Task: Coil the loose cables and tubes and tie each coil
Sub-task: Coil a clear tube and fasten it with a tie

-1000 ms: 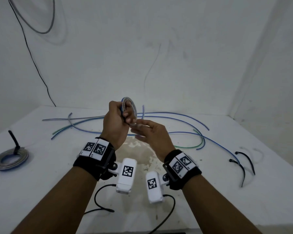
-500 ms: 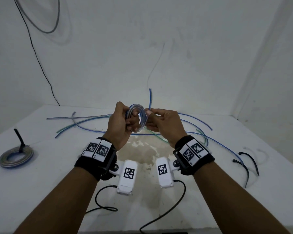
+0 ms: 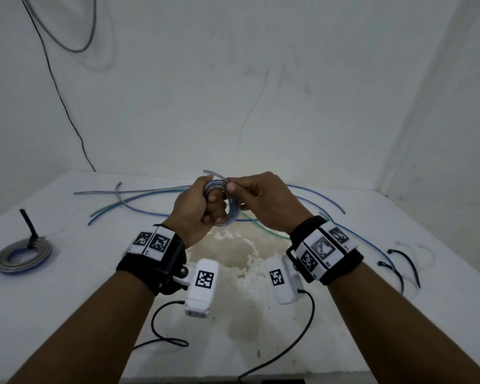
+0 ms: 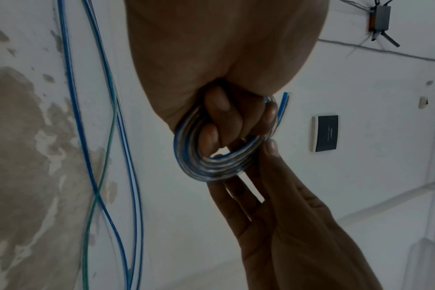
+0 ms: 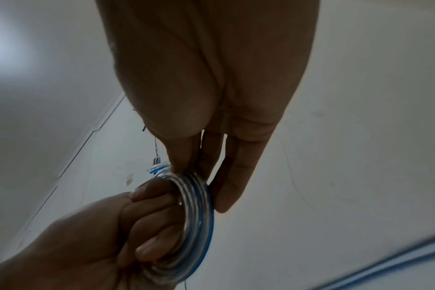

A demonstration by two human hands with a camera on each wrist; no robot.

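My left hand (image 3: 203,203) grips a small coil of clear, blue-striped tube (image 3: 231,217) above the middle of the table, with its fingers (image 4: 217,115) curled through the ring. From the right, my right hand (image 3: 247,192) pinches the top of the coil (image 5: 201,204) between thumb and fingers (image 5: 226,188). The tube's short free end (image 3: 214,173) sticks out over the left hand. Underneath, several loose blue tubes (image 3: 313,195) and a green one (image 3: 263,231) lie spread across the table.
A finished coil (image 3: 22,253) with an upright black tie lies at the table's left side. Two black ties (image 3: 399,267) lie near the right edge. White walls close the table (image 3: 67,286) at the back and right. Black camera leads (image 3: 164,328) trail at the front.
The right hand rose from under the coil and closed on its top. The tube's free end, upright half a second ago, now bends over the coil.
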